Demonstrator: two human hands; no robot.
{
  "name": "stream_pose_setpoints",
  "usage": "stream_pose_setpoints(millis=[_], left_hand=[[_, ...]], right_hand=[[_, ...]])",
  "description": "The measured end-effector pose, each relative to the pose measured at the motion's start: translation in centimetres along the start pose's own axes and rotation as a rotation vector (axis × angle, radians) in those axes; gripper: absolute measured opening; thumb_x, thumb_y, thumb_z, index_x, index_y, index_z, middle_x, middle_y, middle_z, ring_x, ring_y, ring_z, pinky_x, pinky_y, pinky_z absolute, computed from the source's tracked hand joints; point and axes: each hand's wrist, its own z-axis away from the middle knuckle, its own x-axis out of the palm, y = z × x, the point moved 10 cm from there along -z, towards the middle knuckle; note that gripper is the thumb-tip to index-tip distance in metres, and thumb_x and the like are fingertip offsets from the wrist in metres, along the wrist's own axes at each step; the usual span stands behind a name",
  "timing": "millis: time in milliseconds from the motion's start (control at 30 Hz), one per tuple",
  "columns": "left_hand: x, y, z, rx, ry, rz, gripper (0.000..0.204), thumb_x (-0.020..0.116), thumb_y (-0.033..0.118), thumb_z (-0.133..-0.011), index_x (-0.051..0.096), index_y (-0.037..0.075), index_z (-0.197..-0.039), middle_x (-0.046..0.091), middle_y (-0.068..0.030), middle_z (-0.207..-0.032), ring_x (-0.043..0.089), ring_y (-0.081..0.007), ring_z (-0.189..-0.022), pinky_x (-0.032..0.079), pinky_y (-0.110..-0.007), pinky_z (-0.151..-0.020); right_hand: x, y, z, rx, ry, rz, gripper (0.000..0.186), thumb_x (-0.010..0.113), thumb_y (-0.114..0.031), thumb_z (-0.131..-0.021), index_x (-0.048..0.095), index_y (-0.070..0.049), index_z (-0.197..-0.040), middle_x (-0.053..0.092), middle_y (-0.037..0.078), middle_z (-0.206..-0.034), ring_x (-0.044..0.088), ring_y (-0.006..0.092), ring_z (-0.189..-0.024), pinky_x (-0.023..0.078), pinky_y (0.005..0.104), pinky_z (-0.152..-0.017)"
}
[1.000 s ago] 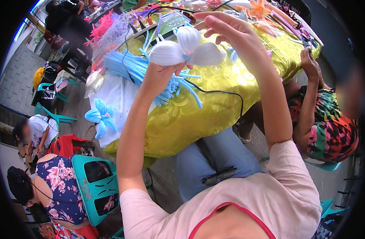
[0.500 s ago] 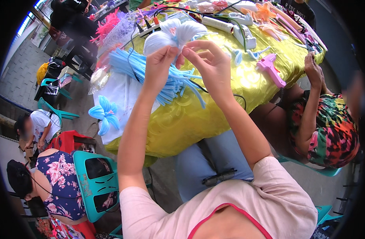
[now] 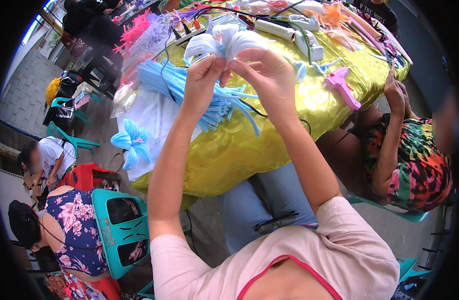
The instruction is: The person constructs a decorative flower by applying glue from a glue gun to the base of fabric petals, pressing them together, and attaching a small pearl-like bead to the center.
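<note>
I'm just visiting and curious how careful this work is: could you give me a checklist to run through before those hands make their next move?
1. White flower held by both left hand and right hand: ok.
2. Petals spread open: ok.
3. A hand free for something else: not ok, both are at the flower.
4. Glue gun in sight: ok, lying on the yellow cloth, right of the hands.
5. Glue gun hot: cannot tell.
6. Blue flower clear of the hands: ok, it lies apart to their left.
</note>
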Motion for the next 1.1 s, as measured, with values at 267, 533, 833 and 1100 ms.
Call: stream_pose_setpoints(millis=[267,533,833,1100], left_hand=[[1.7,0.7,0.4,-0.013,-0.149,0.11,0.026,0.046,0.017,-0.088,0.056,-0.003,-0.075,0.046,-0.0005,-0.056,0.042,-0.0068,-0.052,0.04,-0.021,-0.057],[2.0,1.0,0.6,0.001,-0.2,-0.028,0.025,0.047,0.017,-0.087,0.056,-0.004,-0.077,0.049,-0.002,-0.06,0.039,-0.0066,-0.052,0.038,-0.02,-0.054],[2.2,0.1,0.4,-0.226,-0.233,0.978,0.029,0.035,0.029,-0.091,0.048,0.006,-0.08,0.03,0.0053,-0.056,0.035,-0.006,-0.051,0.039,-0.024,-0.066],[2.2,0.3,0.1,-0.201,-0.261,1.017,0.028,0.035,0.031,-0.091,0.047,0.01,-0.078,0.03,0.0072,-0.056,0.032,-0.0043,-0.05,0.037,-0.026,-0.071]], right_hand=[[1.5,0.6,0.0,0.129,-0.36,-0.269,0.019,0.063,-0.012,-0.074,0.058,0.003,-0.085,0.062,0.008,-0.077,0.059,0.0123,-0.073,0.045,0.0252,-0.07],[0.9,0.4,0.3,0.134,-0.346,-0.213,0.021,0.064,-0.011,-0.073,0.058,0.002,-0.089,0.062,0.007,-0.08,0.059,0.013,-0.076,0.045,0.026,-0.075],[1.2,0.5,0.6,0.095,-0.17,-0.191,0.037,0.067,-0.012,-0.072,0.052,0.0,-0.105,0.056,0.005,-0.093,0.055,0.011,-0.081,0.045,0.0219,-0.068],[0.1,-3.5,-0.6,-0.336,0.053,0.116,0.026,0.069,-0.01,-0.069,0.055,-0.001,-0.089,0.057,0.003,-0.075,0.053,0.0083,-0.059,0.041,0.0198,-0.051]])
